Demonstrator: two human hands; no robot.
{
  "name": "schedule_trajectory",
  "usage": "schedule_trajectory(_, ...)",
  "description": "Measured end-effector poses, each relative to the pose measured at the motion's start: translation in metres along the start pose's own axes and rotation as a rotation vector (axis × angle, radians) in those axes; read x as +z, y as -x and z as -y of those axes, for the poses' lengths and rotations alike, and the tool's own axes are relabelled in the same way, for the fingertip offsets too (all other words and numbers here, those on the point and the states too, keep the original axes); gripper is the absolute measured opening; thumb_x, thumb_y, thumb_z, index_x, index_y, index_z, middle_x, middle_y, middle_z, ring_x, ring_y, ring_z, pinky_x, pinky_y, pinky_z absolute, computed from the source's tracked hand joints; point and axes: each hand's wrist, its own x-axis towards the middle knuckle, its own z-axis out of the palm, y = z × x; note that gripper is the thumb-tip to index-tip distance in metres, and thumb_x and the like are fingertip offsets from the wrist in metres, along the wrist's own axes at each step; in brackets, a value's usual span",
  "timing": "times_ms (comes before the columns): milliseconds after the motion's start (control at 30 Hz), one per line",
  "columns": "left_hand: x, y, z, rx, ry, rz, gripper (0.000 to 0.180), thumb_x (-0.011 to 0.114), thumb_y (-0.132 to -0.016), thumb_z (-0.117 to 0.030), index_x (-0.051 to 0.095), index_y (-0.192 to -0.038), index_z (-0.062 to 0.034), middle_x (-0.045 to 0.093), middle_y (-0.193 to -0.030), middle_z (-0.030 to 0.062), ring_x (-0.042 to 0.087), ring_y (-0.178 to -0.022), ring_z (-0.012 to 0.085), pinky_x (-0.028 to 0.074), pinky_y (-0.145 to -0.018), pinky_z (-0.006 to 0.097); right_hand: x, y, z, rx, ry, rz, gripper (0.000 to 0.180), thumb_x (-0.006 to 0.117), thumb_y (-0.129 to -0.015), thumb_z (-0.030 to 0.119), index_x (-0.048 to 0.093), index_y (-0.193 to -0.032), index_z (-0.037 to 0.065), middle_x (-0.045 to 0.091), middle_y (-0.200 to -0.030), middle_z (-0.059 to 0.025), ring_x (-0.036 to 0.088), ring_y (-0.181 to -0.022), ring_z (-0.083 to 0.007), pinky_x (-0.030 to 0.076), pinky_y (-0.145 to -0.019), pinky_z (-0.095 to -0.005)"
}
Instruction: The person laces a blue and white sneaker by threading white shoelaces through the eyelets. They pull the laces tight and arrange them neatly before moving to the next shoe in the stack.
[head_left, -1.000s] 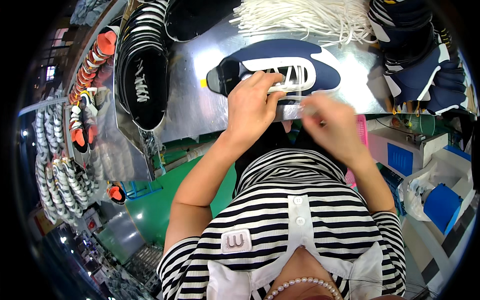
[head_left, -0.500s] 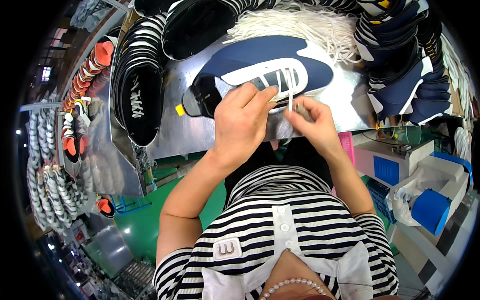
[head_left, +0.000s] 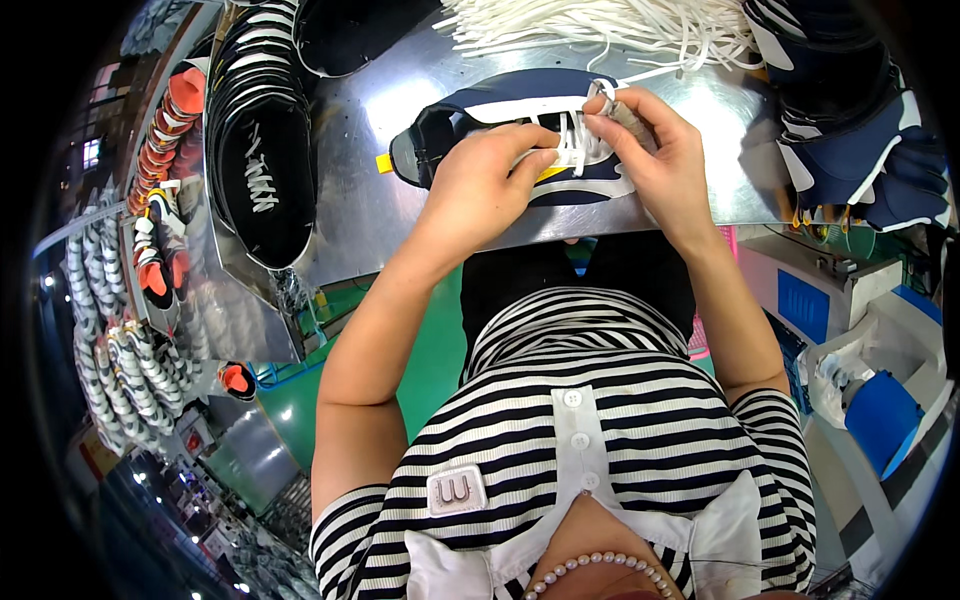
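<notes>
Steel bench (head_left: 360, 215) w/ navy shoe upper (head_left: 500, 100), white laces (head_left: 600, 25), black uppers (head_left: 260, 160).

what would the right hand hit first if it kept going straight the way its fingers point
Likely the pile of white laces at the table's far edge; the right hand points up and away over the navy shoe upper. Depth is unclear.

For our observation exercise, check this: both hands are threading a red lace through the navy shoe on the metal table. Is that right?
Not quite. The lace is white, not red, as the head view shows. Both the left hand and right hand do work on the navy shoe on the metal table.
</notes>
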Motion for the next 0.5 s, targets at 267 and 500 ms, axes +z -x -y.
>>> schedule_trajectory(267,0.013,-0.002,0.002,0.083,-0.181,-0.163,0.033,0.079,-0.077,-0.030,0.071,-0.096,-0.0039,0.072,-0.092,0.0111,0.068,-0.084,0.0282,0.052,-0.076,0.035,0.012,-0.002,-0.022,-0.140,0.108,-0.108,0.015,0.071,-0.088,0.007,0.065,-0.100,0.000,0.069,-0.088,-0.0069,0.065,-0.077,-0.0125,0.051,-0.068,-0.0254)
schedule_trajectory(500,0.015,-0.001,0.001,0.133,-0.323,-0.201,0.030,0.077,-0.078,-0.033,0.071,-0.089,-0.0052,0.071,-0.088,0.0103,0.065,-0.081,0.0313,0.050,-0.074,0.039,-0.011,0.040,0.002,0.099,0.213,0.026,0.020,0.065,-0.094,0.012,0.057,-0.109,0.000,0.070,-0.088,-0.0120,0.069,-0.078,-0.0167,0.053,-0.069,-0.0286)
